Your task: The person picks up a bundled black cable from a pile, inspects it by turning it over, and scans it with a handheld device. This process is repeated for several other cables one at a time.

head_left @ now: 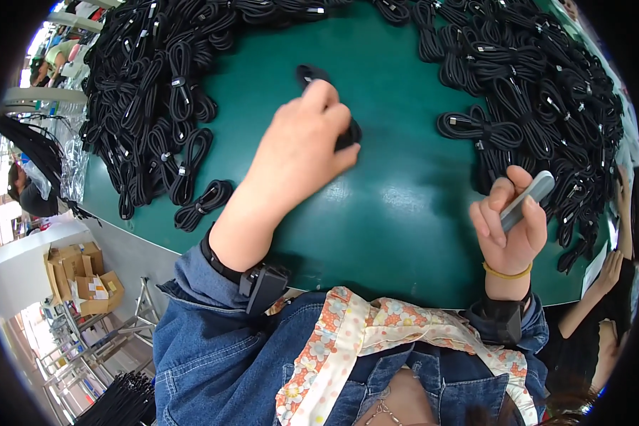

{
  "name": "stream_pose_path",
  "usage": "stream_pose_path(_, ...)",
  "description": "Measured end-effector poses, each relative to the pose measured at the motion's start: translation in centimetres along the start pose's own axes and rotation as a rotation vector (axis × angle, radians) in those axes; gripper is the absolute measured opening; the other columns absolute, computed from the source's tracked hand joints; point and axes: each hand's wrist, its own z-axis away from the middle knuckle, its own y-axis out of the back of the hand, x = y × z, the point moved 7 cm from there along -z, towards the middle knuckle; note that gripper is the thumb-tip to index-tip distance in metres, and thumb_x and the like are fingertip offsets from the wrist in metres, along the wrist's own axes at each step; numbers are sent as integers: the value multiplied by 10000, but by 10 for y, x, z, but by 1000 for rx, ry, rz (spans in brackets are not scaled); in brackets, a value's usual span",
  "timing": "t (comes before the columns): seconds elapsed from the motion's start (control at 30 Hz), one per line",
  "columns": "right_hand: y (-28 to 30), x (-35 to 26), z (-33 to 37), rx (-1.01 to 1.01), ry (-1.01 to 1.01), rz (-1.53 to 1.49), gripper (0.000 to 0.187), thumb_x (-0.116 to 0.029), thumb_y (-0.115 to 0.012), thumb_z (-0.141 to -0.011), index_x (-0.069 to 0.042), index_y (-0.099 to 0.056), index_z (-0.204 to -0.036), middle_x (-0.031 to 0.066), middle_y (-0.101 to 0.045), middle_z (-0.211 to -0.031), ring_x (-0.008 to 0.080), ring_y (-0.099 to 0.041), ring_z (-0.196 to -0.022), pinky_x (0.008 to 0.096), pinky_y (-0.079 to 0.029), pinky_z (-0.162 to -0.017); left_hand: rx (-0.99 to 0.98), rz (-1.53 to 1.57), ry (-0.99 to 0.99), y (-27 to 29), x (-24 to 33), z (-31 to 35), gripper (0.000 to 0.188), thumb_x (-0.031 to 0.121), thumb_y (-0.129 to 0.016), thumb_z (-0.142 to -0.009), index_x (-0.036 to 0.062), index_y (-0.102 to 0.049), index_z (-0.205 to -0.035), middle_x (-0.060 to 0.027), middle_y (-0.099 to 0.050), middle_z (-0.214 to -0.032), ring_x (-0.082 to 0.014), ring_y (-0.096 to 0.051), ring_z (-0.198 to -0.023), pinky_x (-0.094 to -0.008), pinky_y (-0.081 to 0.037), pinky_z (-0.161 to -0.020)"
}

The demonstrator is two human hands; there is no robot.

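Observation:
My left hand point(302, 135) reaches over the middle of the green table with its fingers curled round a coiled black cable point(351, 133). The coil's ends stick out past the fingers, slightly blurred, and the rest lies hidden under the hand. At the right, palm up, my right hand point(510, 220) grips a slim, flat grey tool point(538, 190) with a rounded end; its exact kind cannot be made out. Tied black cable bundles point(493, 129) lie just beyond the right hand. One single bundle point(202, 204) rests left of my left forearm.
Heaps of tied black cables line the left point(149, 106) and right point(532, 85) of the green table point(376, 234). Cardboard boxes point(85, 277) and a metal frame point(131, 323) stand at the lower left. Another person's arm point(603, 284) shows at the right edge.

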Motion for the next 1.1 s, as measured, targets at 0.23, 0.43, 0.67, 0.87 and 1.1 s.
stream_pose_path(0.23, 11, 0, 2, 451, -102, 553, 319, -88, -465, -807, 41, -488, -1097, 150, -576, -975, 19, -312, -414, 202, -372, -515, -182, 1473, 238, -26, 19, 9, 118, 52, -484, -795, -1, -443, -698, -117, -498, -1023, -109, -537, -767, -217, -388, -577)
stream_pose_path(0.43, 5, 10, 3, 363, -210, 359, 344, -128, -470, -821, 58, -484, -1111, 138, -573, -889, 4, -324, -451, 189, -375, -528, -189, 1916, 236, -35, 29, 11, 160, 119, -382, -828, -29, -425, -789, -222, -471, -1009, -360, -563, -871, -489, -476, -801)
stream_pose_path(0.67, 2, 7, 7, 283, -164, 407, 374, -161, -488, -810, 68, -484, -1105, 130, -572, -855, 7, -328, -442, 187, -390, -517, -247, 2141, 324, -46, 24, 12, 242, 168, -312, -867, -18, -463, -900, -207, -548, -1012, -370, -564, -912, -464, -484, -801)
stream_pose_path(0.87, 4, 6, 7, 306, -163, 431, 384, -162, -502, -798, 69, -484, -1105, 119, -575, -840, 7, -333, -449, 183, -387, -512, -273, 2182, 468, -52, 22, 17, 320, 210, -291, -884, -36, -468, -988, -199, -568, -992, -377, -587, -857, -425, -489, -795)
stream_pose_path(1.1, 3, 3, 8, 310, -142, 556, 335, -76, -556, -750, 56, -530, -1057, 102, -570, -925, 2, -364, -503, 167, -353, -509, -295, 2076, 646, -55, 22, 17, 337, 273, -326, -898, -19, -477, -972, -199, -570, -963, -342, -609, -764, -397, -500, -755)
